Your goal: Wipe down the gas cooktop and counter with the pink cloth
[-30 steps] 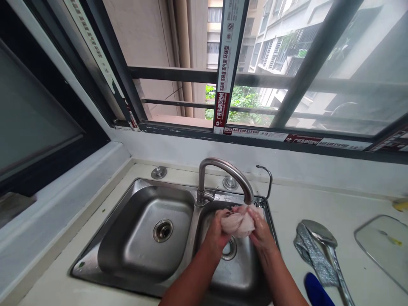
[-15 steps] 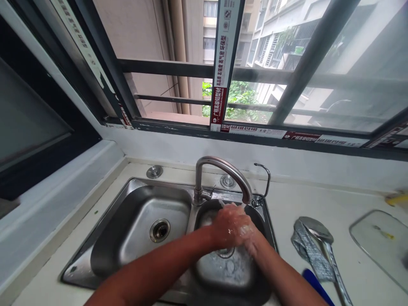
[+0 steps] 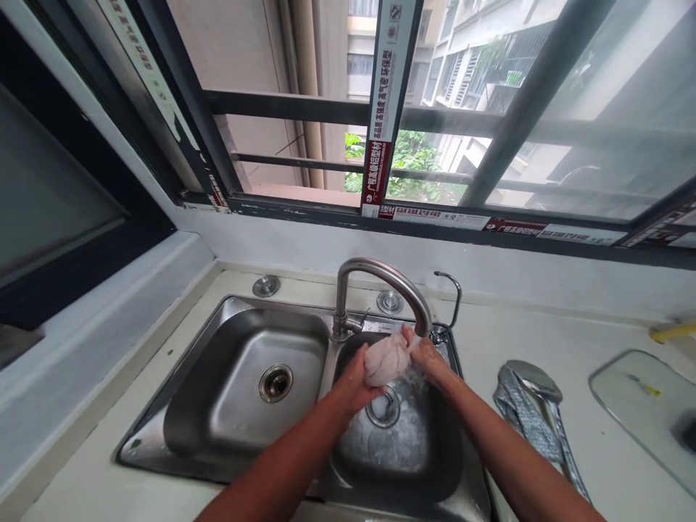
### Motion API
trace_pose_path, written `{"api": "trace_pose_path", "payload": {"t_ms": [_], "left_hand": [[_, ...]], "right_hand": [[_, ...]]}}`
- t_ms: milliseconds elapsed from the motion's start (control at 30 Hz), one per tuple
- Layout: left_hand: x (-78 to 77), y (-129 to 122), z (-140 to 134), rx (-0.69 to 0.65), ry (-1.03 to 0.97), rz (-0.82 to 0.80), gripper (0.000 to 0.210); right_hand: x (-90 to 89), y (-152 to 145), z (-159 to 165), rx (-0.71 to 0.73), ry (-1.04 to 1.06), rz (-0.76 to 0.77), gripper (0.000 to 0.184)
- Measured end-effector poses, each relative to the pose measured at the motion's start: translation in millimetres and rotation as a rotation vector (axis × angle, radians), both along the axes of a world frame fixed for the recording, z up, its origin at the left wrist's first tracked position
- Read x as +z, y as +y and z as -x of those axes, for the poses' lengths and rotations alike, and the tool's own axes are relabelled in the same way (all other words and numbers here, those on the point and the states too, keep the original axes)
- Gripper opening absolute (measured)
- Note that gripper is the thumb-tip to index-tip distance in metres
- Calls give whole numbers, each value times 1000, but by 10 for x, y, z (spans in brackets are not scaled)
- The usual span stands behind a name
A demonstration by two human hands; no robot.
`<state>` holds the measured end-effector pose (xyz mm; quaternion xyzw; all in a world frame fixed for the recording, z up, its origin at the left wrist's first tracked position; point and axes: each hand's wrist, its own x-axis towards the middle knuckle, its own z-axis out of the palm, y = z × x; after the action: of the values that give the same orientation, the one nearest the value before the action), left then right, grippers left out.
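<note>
A wet, pale pinkish lump (image 3: 387, 359) is between my hands above the right sink basin (image 3: 399, 464). Whether it is wrung cloth or a piece of meat, I cannot tell. My left hand (image 3: 354, 383) grips its left side, thumb on top and fingers underneath. On the other side, my right hand (image 3: 428, 358) holds its right end, directly below the mouth of the steel faucet (image 3: 383, 270). Water runs and splashes around the right fingers, partly blurring them. Under the lump, the basin's drain (image 3: 383, 409) is partly visible.
Left of the hands lies the second basin (image 3: 228, 395). A bent metal spout (image 3: 452, 297) rises behind the right basin. On the right counter are a grey patterned cloth (image 3: 525, 413), a metal ladle (image 3: 565, 442) and a glass lid (image 3: 631, 406). Two drain plugs (image 3: 266, 286) sit behind the sink.
My hands were pressed together under the faucet and have moved apart, showing the pale lump between them. The left hand has shifted left. The view has moved slightly.
</note>
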<state>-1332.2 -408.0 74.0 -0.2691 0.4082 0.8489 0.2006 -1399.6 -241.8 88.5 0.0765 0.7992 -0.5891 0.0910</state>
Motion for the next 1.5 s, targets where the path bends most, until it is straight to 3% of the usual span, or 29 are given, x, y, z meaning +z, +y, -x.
{"api": "trace_pose_path", "payload": {"t_ms": [100, 167, 233, 300, 433, 500, 567, 700, 833, 1067, 1233, 1300, 1400, 1500], "left_hand": [[-119, 64, -112, 117, -50, 110, 46], [-100, 105, -158, 185, 84, 164, 59], [-42, 131, -157, 93, 335, 212, 76], [15, 122, -106, -77, 558, 328, 79], [69, -11, 46, -201, 674, 531, 51], [100, -97, 82, -181, 701, 552, 39], [167, -170, 80, -121, 726, 602, 35], [399, -246, 42, -31, 815, 706, 33], [569, -226, 81, 16, 782, 678, 34], [670, -297, 171, 54, 802, 738, 30], [899, -365, 80, 167, 870, 729, 33], [956, -373, 52, 165, 851, 703, 33], [892, -397, 55, 205, 796, 659, 35], [667, -377, 107, 316, 609, 416, 41]], "right_hand": [[60, 50, -24, 58, -8, -78, 55], [105, 33, -56, 88, -23, -81, 57], [172, 18, -99, 157, -29, -14, 58], [260, 35, -144, 248, -40, 84, 58], [401, 190, -211, 413, -44, 173, 61], [408, 294, -227, 475, 24, 110, 59], [371, 382, -237, 497, 103, -48, 58], [279, 461, -245, 426, 273, -328, 63], [304, 428, -209, 428, 338, -336, 52], [429, 245, -137, 443, 479, -413, 44], [313, 357, -162, 637, 294, -482, 21], [230, 509, -175, 615, 239, -521, 19], [139, 704, -222, 462, 202, -382, 29], [120, 673, -271, 272, 83, 115, 46]]}}
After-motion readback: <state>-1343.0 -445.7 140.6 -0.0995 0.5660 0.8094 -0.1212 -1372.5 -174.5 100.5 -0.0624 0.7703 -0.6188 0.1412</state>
